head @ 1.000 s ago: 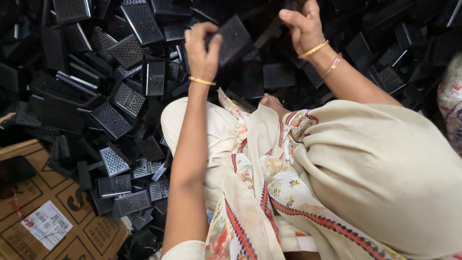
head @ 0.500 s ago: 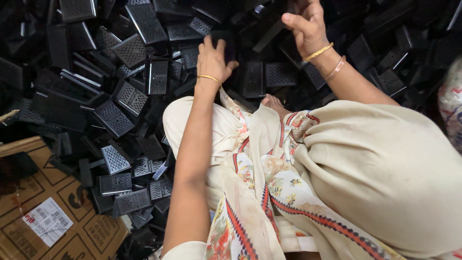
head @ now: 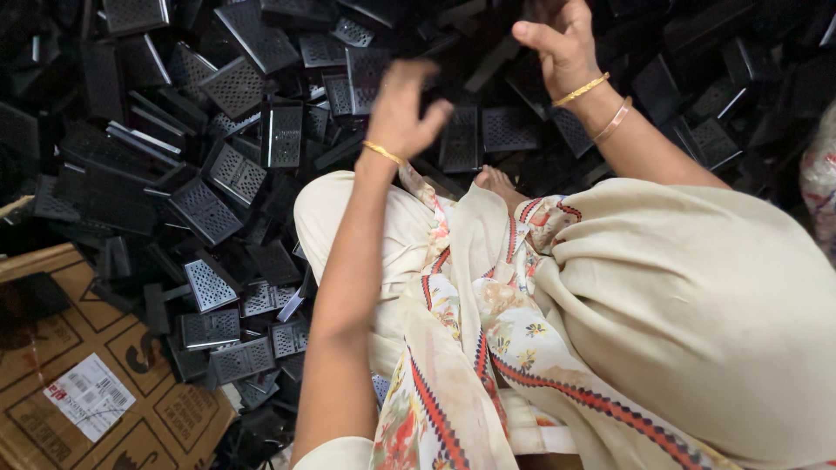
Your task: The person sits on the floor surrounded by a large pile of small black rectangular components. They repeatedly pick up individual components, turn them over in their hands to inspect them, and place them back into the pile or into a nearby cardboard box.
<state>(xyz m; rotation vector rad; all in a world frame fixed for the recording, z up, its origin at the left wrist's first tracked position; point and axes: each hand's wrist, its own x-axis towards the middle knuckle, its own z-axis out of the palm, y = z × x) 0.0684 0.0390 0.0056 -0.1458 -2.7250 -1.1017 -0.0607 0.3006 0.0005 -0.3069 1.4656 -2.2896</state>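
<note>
Left hand (head: 402,109) hovers above the heap of black perforated plastic parts (head: 226,165), fingers loosely curled, holding nothing. Right hand (head: 557,43) is raised at the top edge; whether it grips a part cannot be told. A cardboard box (head: 78,383) lies lower left.

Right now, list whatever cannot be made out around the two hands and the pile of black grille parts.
Head view only:
- Left hand: motion-blurred; whether its fingers hold anything cannot be told.
- Right hand: fingertips cut off by the top edge; its grip is unclear.
- Black perforated plastic grille parts: lower layers buried, dark ones at the right merge in shadow.
- Brown cardboard box: cut off by the left and bottom edges.
</note>
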